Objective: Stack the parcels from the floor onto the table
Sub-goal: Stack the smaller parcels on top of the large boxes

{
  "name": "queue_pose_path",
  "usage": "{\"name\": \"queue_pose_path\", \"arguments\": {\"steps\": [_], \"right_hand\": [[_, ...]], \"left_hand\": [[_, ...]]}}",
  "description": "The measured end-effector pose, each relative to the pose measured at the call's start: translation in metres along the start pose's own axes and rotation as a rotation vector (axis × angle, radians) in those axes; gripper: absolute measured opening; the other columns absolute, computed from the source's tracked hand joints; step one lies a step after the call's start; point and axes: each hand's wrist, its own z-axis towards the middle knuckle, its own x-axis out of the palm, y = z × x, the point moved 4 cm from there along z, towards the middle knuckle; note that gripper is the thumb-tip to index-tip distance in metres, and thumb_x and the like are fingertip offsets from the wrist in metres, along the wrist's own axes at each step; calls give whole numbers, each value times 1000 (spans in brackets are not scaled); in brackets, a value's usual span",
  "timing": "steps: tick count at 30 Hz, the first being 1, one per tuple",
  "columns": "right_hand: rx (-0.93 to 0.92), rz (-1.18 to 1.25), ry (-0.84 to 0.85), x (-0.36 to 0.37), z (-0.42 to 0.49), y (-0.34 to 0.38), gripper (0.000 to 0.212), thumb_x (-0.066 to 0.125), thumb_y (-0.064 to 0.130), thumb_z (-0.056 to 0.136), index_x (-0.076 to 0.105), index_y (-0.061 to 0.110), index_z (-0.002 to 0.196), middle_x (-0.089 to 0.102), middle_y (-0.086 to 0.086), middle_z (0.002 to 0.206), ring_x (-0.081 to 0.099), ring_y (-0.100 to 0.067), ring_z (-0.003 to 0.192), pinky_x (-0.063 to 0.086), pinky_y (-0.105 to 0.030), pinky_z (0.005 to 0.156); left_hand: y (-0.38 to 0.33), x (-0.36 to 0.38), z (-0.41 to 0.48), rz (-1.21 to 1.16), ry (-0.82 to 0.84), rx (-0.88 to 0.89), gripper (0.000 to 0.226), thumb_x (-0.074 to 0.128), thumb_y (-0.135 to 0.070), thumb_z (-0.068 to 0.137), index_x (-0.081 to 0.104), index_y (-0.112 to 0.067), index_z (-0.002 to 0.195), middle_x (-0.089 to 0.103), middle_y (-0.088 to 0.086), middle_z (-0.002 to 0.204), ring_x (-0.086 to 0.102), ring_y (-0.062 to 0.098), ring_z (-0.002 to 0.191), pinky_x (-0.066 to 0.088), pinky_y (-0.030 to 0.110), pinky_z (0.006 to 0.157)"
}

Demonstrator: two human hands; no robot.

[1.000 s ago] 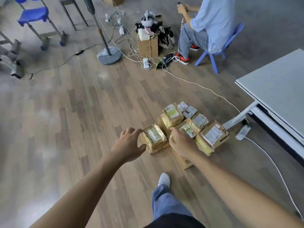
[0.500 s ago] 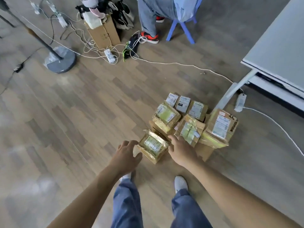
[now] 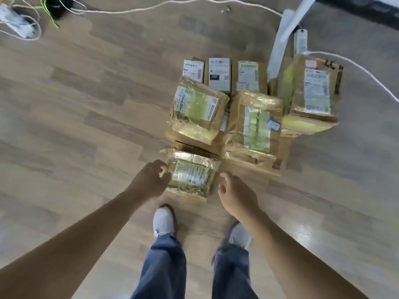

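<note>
Nearest taped parcel (image 3: 191,176) sits on the wood floor (image 3: 86,104). Left hand (image 3: 149,180) is at its 9 o'clock edge, fingers curled; right hand (image 3: 236,195) is at 3 o'clock, just clear. Labelled parcels (image 3: 254,124) cluster at its 12 to 2 o'clock, with a white table leg (image 3: 280,44) beyond.

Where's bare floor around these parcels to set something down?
Wide bare floor left of the parcels, below the cables; more right of the tall parcel, bordered by the white cord. Crowded: parcels packed together, table leg and power strip behind.
</note>
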Motion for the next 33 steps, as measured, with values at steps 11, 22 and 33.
{"name": "queue_pose_path", "arguments": {"steps": [11, 22, 33], "right_hand": [[190, 228, 112, 125, 97, -48, 47, 34, 42, 103, 40, 13, 139, 61, -4, 108, 57, -16, 80, 35, -26, 56], [251, 719, 96, 89, 55, -57, 21, 47, 35, 98, 50, 19, 110, 59, 2, 78, 53, -12, 62, 38, -25, 51], [289, 834, -49, -70, -93, -108, 14, 50, 32, 95, 51, 21, 104, 56, 3, 83, 53, -12, 74, 33, -29, 57]], "left_hand": [[57, 81, 130, -20, -3, -144, 65, 43, -46, 98, 23, -12, 150, 41, 12, 148, 47, 31, 128, 39, 34, 99], [31, 87, 73, -306, 55, -208, 35, 60, -14, 86, 51, -16, 120, 63, 14, 103, 61, 29, 87, 53, 37, 68], [-108, 57, -79, -376, 185, -57, 27, 71, -9, 82, 56, -2, 104, 66, 19, 95, 67, 29, 80, 59, 39, 62]]}}
